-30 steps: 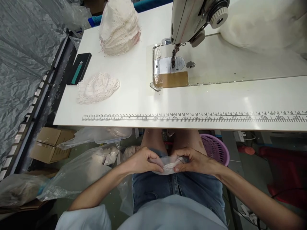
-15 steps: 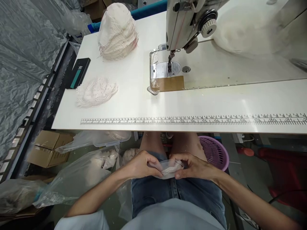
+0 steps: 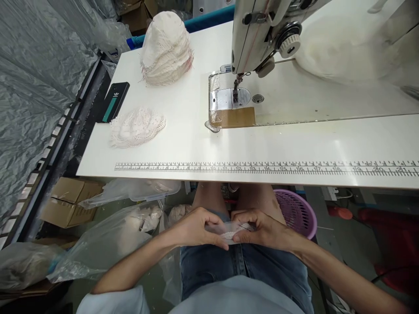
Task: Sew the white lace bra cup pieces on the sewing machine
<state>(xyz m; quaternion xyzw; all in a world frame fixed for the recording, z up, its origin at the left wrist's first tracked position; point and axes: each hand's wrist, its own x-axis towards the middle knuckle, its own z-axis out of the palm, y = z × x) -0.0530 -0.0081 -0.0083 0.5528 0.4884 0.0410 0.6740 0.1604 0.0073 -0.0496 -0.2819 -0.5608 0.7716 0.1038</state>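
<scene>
Sheer white piece (image 3: pixel 229 229) pinched between two bare hands, low over the lap

Seen from above, a seated person in blue denim shorts (image 3: pixel 222 266) holds the piece near six o'clock in the view, below the front edge of a white table (image 3: pixel 294 146). Its long axis runs roughly from nine o'clock to three, across the body. Left hand (image 3: pixel 199 227) grips the nine o'clock end, thumb and fingers closed on it; right hand (image 3: pixel 262 230) grips the three o'clock end in the same way. Neither hand is nearer, since both touch it, and only a short stretch shows between the fingertips. A lacy white strip shows along that stretch; how it is folded or joined is too small to tell.

From the piece, the needle area (image 3: pixel 235 93) of a sewing machine (image 3: pixel 252 39) lies at twelve o'clock, well apart, up on the table. A flat lacy piece (image 3: pixel 137 127) rests between ten and eleven o'clock, a heap of cream fabric (image 3: pixel 166 50) near eleven. A purple basket (image 3: pixel 299 213) stands between two and three o'clock, beyond the right hand and below table level.
</scene>
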